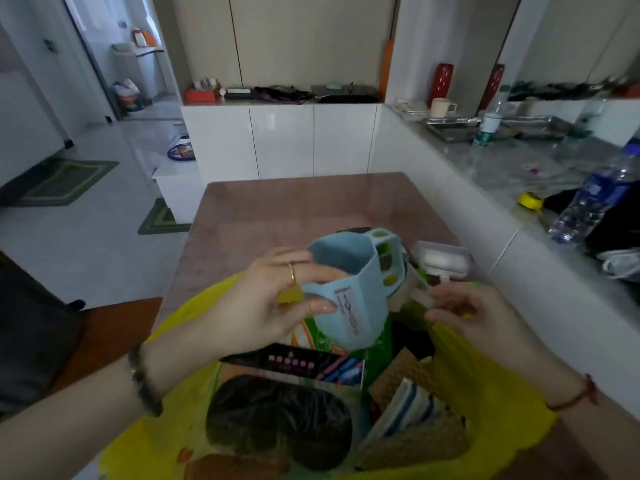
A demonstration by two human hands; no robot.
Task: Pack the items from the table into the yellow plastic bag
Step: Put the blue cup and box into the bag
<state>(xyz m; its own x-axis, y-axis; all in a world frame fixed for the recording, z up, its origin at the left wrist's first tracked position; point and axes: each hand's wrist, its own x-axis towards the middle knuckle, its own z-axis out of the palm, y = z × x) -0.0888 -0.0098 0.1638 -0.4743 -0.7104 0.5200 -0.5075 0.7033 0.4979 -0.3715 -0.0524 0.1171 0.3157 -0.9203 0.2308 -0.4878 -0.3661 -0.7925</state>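
Observation:
The yellow plastic bag (495, 393) lies open in front of me on the pinkish table (311, 202). Inside it are a dark bundle (277, 414), a box with pink and blue print (311, 367), a brown waffle-patterned item (403, 370), a striped cloth (412, 407) and a green packet (318, 339). My left hand (277, 299) grips a light blue plastic holder (353, 289) by its side, tilted above the bag's mouth. My right hand (467, 313) pinches the bag's far right rim. A clear lidded box (443, 258) sits on the table behind the holder.
A white half-wall (450, 188) borders the table on the right, with a marble counter behind it holding a water bottle (595, 199) and yellow tape measure (530, 199). White cabinets (280, 140) stand at the back. A dark chair (31, 337) is at my left.

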